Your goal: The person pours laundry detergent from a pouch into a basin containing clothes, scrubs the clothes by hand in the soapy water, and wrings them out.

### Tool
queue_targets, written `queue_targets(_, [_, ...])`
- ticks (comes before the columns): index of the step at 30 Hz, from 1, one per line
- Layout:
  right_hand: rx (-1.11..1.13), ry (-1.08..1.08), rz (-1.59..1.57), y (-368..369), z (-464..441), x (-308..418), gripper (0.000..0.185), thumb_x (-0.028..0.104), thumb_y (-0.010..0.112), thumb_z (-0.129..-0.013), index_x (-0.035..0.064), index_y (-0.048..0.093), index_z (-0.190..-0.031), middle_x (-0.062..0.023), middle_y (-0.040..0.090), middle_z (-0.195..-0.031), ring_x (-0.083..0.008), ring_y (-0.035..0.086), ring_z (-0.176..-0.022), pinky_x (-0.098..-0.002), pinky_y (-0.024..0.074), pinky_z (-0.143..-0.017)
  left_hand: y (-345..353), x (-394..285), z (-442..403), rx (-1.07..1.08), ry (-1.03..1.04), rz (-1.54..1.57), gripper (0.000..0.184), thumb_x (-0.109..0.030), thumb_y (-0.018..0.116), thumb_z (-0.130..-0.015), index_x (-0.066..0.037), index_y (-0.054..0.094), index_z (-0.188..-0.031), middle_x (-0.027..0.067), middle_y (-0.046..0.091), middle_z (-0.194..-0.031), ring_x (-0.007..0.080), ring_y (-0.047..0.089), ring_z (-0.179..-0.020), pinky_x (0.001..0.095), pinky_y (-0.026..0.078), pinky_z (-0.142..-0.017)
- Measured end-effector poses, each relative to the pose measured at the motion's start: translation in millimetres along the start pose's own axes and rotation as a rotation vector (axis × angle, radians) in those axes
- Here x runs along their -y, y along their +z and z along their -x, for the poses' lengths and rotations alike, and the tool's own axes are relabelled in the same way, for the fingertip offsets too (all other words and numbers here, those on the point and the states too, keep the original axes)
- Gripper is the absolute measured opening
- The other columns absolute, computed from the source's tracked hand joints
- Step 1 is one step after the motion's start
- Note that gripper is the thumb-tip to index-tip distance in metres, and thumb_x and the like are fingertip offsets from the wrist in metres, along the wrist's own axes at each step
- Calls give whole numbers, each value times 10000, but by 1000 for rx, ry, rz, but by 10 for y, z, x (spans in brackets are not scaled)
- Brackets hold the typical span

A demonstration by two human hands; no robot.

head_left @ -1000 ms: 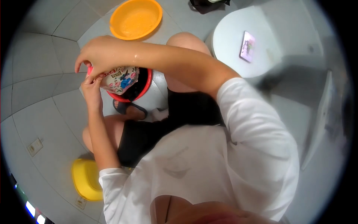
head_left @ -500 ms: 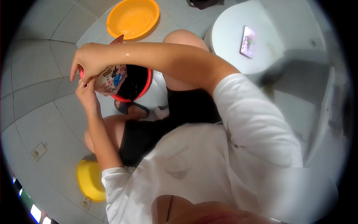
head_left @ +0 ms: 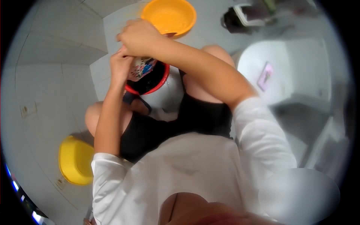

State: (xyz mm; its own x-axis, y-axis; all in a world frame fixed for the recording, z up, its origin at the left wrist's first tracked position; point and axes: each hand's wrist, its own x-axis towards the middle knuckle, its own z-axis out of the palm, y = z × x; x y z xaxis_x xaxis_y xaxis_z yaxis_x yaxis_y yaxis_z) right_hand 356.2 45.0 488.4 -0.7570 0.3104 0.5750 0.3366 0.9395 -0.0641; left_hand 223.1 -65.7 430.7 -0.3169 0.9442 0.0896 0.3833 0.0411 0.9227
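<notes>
Both my hands meet above a red-rimmed tub point(head_left: 165, 77) with dark contents. A pale piece with a colourful print point(head_left: 144, 68), possibly cloth, hangs from them over the tub. My right hand point(head_left: 140, 36) is closed over its upper part, knuckles up. Just below, my left hand point(head_left: 122, 67) has its fingers closed at the piece's left edge, against the right hand. A reddish-brown tip of something shows past the right wrist. Both sets of fingertips are partly hidden and a little blurred.
An orange basin point(head_left: 170, 17) with some water stands beyond the tub. A yellow basin point(head_left: 75, 161) lies at the left by the tiled wall. At the right, a phone point(head_left: 265, 77) rests on a white lid point(head_left: 279, 56). A dark bag-like thing point(head_left: 236, 20) is at the back.
The view has shifted, so most things appear moved to the right. My hands have come closer together and still hold the printed piece above the tub.
</notes>
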Motion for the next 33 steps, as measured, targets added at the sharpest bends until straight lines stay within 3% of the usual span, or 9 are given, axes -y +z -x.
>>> queue_targets(2, [356, 265, 11, -103, -35, 134, 293, 364, 684, -837, 136, 752, -1007, -111, 757, -828, -342, 743, -769, -484, 579, -689, 53, 65, -8, -45, 27, -26, 192, 13, 648, -857, 50, 748, -1016, 101, 751, -1089, 151, 683, -943, 280, 529, -856])
queue_targets(5, [301, 339, 72, 109, 2, 110, 273, 349, 650, -849, 110, 737, -949, -143, 753, -825, -347, 742, -760, -479, 576, -674, 121, -27, -22, 15, -198, 103, 184, -18, 694, -858, 48, 755, -1019, 113, 755, -1085, 167, 699, -917, 289, 538, -838])
queue_targets(10, [411, 143, -128, -39, -77, -147, 275, 322, 626, -877, 143, 687, -1077, -131, 735, -785, -336, 720, -718, -456, 555, -652, 88, -188, -38, 132, -271, 188, 150, -94, 724, -905, 0, 782, -1007, 75, 769, -924, 118, 684, -781, 285, 555, -687])
queue_targets(11, [406, 55, -270, -89, -82, -206, 282, 314, 625, -888, 163, 660, -1123, -122, 724, -763, -332, 707, -694, -451, 543, -640, 86, -270, -22, 142, -320, 316, 188, -116, 797, -863, 30, 781, -980, 63, 732, -946, 142, 684, -831, 295, 545, -780])
queue_targets(14, [475, 37, -438, -97, -10, -374, 276, 300, 633, -914, 207, 617, -1173, -82, 653, -661, -286, 648, -600, -422, 493, -593, 76, -297, -31, 198, -150, 284, 190, -140, 812, -875, 29, 785, -958, 61, 721, -947, 119, 673, -831, 288, 537, -771])
queue_targets(20, [489, 81, -706, -270, 55, -365, 233, 177, 608, -926, 198, 620, -1158, -22, 457, -539, -152, 465, -466, -314, 358, -489, -77, -216, -146, 362, -130, 164, 236, -222, 817, -898, -4, 787, -982, -14, 670, -843, 88, 610, -841, 283, 485, -782])
queue_targets(24, [540, 112, -832, -274, 67, -448, 233, 133, 581, -922, 181, 617, -1147, -6, 469, -546, -105, 447, -463, -291, 326, -474, -130, -186, -271, 515, -222, 145, 214, -206, 825, -890, -1, 762, -888, -19, 671, -827, 91, 625, -838, 282, 504, -820])
queue_targets(27, [574, 113, -867, -297, 29, -474, 231, 102, 582, -917, 163, 616, -1138, 9, 508, -567, -81, 458, -479, -279, 335, -478, -113, -112, -345, 527, -199, 271, 245, -230, 847, -856, -8, 771, -927, 21, 710, -842, 98, 639, -775, 294, 521, -730])
queue_targets(33, [319, -18, -1114, -179, -25, -490, 193, 95, 589, -896, 140, 614, -1082, -23, 578, -556, -129, 563, -476, -275, 423, -485, -216, -265, -484, 686, -106, 459, 370, -92, 823, -854, -2, 669, -1177, 25, 711, -1023, 107, 652, -1009, 273, 535, -864])
